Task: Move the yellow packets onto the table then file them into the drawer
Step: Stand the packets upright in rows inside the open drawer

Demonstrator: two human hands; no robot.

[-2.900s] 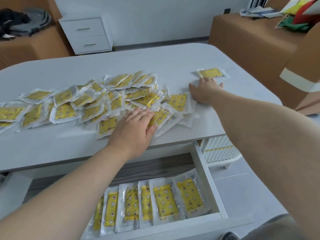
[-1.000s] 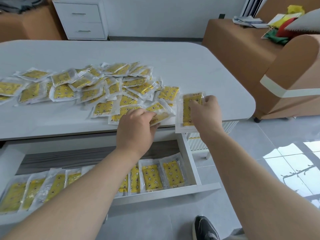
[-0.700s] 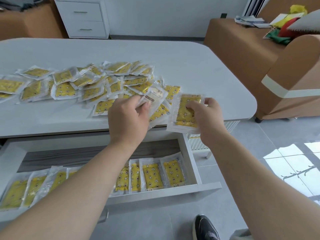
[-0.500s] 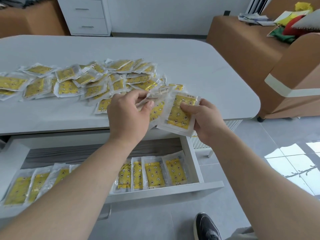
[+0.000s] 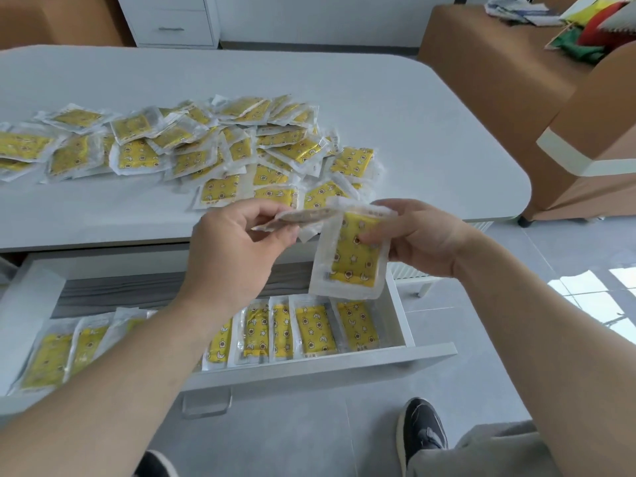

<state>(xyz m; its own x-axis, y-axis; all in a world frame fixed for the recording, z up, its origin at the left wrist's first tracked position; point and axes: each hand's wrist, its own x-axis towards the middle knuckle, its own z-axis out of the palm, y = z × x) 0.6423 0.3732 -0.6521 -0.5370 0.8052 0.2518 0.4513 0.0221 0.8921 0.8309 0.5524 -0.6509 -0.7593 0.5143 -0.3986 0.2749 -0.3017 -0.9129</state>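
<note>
Grey table [image 5: 395, 108] fills the view beyond your hands, and the open drawer [image 5: 327, 368] sits right under them. The loose pile of yellow packets [image 5: 192, 149] lies just past your grip, with the filed row [image 5: 303, 328] standing below it. Your right hand [image 5: 423, 239] pinches an upright packet [image 5: 351, 259] over the drawer. Your left hand [image 5: 237, 249] pinches a flat packet [image 5: 303, 216] just beside its top edge.
</note>
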